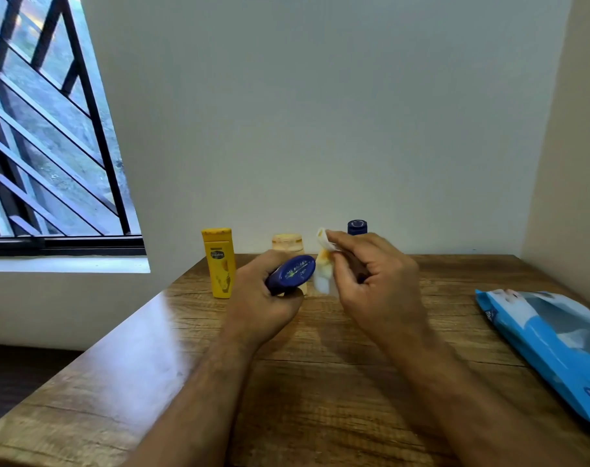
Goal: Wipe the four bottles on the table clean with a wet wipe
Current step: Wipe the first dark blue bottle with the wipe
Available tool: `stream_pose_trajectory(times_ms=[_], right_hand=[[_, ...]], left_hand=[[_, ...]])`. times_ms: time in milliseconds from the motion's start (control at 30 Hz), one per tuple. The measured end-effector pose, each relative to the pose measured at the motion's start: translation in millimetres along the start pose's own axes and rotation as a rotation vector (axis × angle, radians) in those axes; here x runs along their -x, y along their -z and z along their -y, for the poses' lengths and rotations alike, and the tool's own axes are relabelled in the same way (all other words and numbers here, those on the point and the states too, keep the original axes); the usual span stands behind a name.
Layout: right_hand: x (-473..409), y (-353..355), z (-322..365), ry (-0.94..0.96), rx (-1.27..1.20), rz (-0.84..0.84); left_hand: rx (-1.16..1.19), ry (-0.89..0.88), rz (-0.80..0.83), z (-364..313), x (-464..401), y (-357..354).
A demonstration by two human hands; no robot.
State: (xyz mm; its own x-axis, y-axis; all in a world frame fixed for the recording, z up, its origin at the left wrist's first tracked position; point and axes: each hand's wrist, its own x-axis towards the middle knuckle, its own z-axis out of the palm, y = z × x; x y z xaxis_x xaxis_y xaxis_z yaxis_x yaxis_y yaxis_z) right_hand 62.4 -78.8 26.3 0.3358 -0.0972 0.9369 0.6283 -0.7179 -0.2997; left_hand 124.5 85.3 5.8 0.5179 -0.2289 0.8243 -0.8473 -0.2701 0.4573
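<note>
**Currently: blue bottle in left hand, wipe in right**

Head view only.

- Left hand [265,298]: fingers curled round a dark blue bottle [292,269], held tilted above the table, its oval end facing the camera and toward the right hand.
- Right hand [371,281]: at 3 o'clock of that bottle, thumb and fingertips pinching a white wet wipe [324,264]. Wipe hangs just beside the bottle's end; contact can't be confirmed, area is blurred.
- Yellow bottle [219,262]: upright on the wooden table [320,382], at 9 o'clock of the left hand, near the wall.
- Pale orange bottle [287,244]: upright behind the held bottle, at 12 o'clock of the left hand, mostly hidden.
- Second blue bottle: only its dark blue cap [357,227] shows above the right hand's fingers, at 12 o'clock of it.
- Blue wipes pack [550,345]: flat on the table at 3 o'clock, well apart from both hands, running past the frame edge.
- Barred window [51,129]: at 10 o'clock, left of the table.
</note>
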Motion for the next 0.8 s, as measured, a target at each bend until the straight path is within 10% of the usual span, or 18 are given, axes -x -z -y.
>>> stream_pose_trajectory(times_ms=[300, 800], right_hand=[[13, -9, 14, 0.129, -0.001, 0.293], [15, -9, 15, 0.167, 0.083, 0.324]], left_hand=[[-0.073, 0.085, -0.079, 8, 4, -5], [-0.109, 0.015, -0.088, 11, 5, -4]])
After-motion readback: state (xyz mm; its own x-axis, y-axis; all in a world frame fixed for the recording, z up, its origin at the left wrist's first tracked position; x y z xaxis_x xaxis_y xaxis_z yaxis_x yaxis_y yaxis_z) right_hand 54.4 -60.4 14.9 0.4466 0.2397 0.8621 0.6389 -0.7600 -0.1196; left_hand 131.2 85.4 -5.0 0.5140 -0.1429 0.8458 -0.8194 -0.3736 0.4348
